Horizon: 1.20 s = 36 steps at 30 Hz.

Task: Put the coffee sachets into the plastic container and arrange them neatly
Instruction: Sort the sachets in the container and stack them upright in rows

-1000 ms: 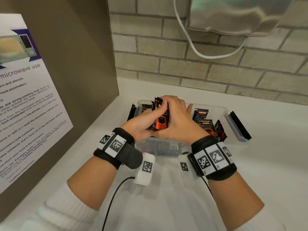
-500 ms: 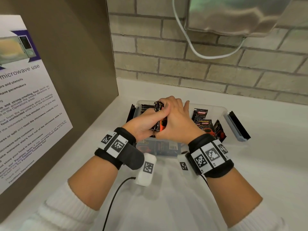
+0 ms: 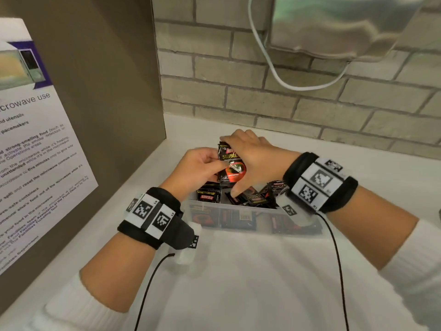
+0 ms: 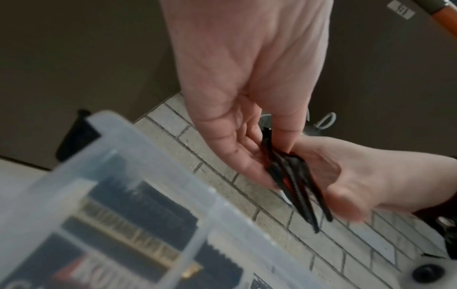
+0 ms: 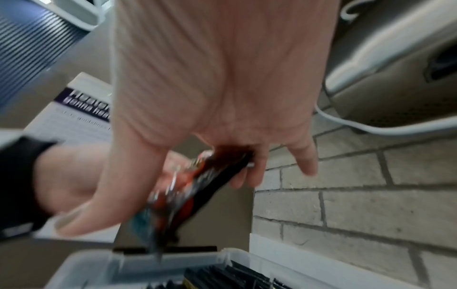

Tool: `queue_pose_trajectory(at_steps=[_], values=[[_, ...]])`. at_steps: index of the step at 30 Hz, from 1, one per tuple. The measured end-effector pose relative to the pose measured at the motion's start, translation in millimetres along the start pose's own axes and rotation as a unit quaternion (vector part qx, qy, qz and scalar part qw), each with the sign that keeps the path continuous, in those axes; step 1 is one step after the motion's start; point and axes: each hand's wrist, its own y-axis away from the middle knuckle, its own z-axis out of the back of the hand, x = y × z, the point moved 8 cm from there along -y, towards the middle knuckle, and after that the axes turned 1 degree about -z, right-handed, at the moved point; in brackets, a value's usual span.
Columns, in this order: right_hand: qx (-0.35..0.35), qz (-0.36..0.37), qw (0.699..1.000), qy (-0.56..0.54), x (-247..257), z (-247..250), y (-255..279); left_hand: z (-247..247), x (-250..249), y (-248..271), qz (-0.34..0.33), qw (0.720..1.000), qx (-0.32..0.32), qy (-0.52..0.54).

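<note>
Both hands hold a stack of black-and-orange coffee sachets upright over the clear plastic container. My right hand wraps over the stack's top and right side. My left hand pinches its left edge with thumb and fingers. The left wrist view shows the sachets edge-on between the left hand and the right hand's fingers. In the right wrist view my right hand grips the sachets above the container. More sachets lie loose inside the container; others stand at its left.
A brown panel with a microwave notice stands close on the left. A brick wall runs behind, with a metal dispenser and white cable overhead. The container sits on a white counter.
The stack has been lifted and turned so its printed face shows. My right hand has shifted up over its top. The head view has moved closer and leftward.
</note>
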Motion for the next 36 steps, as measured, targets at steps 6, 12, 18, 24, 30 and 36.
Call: queue_pose_trajectory(at_steps=[6, 12, 18, 24, 30, 36], values=[[0.177, -0.056, 0.981, -0.050, -43, -14, -7, 38, 17, 1, 0.013, 0.994, -0.109, -0.009], [0.403, 0.010, 0.903, 0.147, -48, -99, -22, 41, 26, 6, 0.012, 0.989, -0.149, 0.018], [0.371, 0.118, 0.909, 0.150, -18, -121, -46, 44, 31, 1, 0.019, 0.988, -0.155, 0.014], [0.418, 0.055, 0.887, 0.189, -49, -127, -30, 38, 26, -5, 0.010, 0.991, -0.131, -0.005], [0.459, -0.005, 0.856, 0.238, -74, -123, -5, 26, 12, -13, -0.012, 0.995, -0.096, -0.014], [0.159, -0.108, 0.966, -0.172, -78, -24, -23, 8, 5, -19, -0.003, 0.997, -0.052, -0.064]])
